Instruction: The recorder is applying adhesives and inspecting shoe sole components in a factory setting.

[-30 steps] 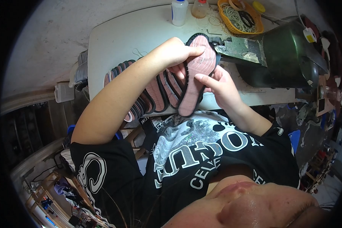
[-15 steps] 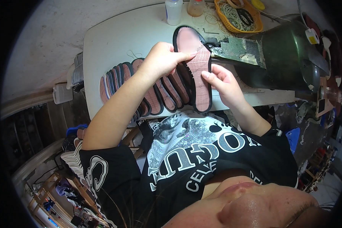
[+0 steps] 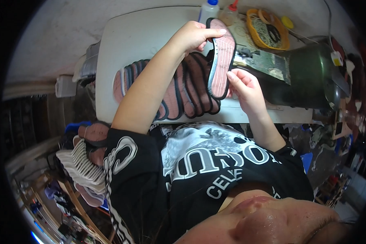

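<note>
My left hand [image 3: 194,37] pinches the upper end of a shoe sole [image 3: 223,53], thumb across its face and fingers behind. The sole is pinkish with fine pale lines and a black rim, tilted so part of its left side edge shows. Lower down, my right hand [image 3: 246,86] grips the sole's right edge between thumb and fingers. Directly left of and below the held sole, a row of similar soles [image 3: 187,95] lies overlapping on the white table [image 3: 122,36]. My left forearm hides part of that row.
A green sewing-machine-like body [image 3: 309,77] stands right of my hands. Behind it sits a yellow basket [image 3: 286,42] with cord and scissors-like black handles. Two bottles, one blue-capped [image 3: 208,12] and one red-tipped [image 3: 230,15], stand at the back. More soles [image 3: 79,166] are stacked at lower left.
Both hands hold the sole a little further up the picture and right, and it is turned more onto its edge. My left hand has shifted toward the sole's top end. The view has also shifted.
</note>
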Motion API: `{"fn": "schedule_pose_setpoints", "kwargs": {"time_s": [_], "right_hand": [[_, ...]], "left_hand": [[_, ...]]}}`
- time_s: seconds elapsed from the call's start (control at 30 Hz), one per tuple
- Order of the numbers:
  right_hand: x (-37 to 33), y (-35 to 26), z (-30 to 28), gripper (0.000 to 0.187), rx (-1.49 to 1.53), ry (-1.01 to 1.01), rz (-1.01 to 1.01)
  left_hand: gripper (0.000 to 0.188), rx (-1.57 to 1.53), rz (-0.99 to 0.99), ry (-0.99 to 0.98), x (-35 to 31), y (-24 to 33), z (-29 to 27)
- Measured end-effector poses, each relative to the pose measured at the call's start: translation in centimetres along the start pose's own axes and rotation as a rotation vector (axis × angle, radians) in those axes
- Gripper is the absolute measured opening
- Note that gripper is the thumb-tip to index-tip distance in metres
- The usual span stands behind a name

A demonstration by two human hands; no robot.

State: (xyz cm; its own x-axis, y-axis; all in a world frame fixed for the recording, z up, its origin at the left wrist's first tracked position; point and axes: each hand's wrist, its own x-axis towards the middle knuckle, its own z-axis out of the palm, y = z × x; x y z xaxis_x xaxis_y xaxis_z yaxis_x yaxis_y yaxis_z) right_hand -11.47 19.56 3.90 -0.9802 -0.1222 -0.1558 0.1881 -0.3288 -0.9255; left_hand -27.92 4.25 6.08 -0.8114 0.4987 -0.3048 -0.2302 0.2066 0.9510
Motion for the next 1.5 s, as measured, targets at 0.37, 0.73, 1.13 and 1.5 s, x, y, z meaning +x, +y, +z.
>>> {"fn": "schedule_pose_setpoints", "kwargs": {"time_s": [0.37,0.73,1.13,1.5], "right_hand": [[-0.3,5.2,3.5,0.018,-0.922,-0.2,-0.055],[0.3,6.0,4.7,0.021,-1.031,-0.12,-0.067],[2.1,8.1,6.3,0.051,0.012,-0.346,0.201],[-0.9,4.5,8.1,0.032,-0.126,-0.41,0.035]], "left_hand": [[0.077,1.026,0.123,0.476,-14.4,-14.0,-1.0],[0.073,1.285,0.086,0.606,-15.1,-13.6,-0.7],[0.011,0.877,0.482,0.804,-17.1,-10.0,0.0],[0.023,0.608,0.851,0.761,-18.9,-10.8,1.1]]}}
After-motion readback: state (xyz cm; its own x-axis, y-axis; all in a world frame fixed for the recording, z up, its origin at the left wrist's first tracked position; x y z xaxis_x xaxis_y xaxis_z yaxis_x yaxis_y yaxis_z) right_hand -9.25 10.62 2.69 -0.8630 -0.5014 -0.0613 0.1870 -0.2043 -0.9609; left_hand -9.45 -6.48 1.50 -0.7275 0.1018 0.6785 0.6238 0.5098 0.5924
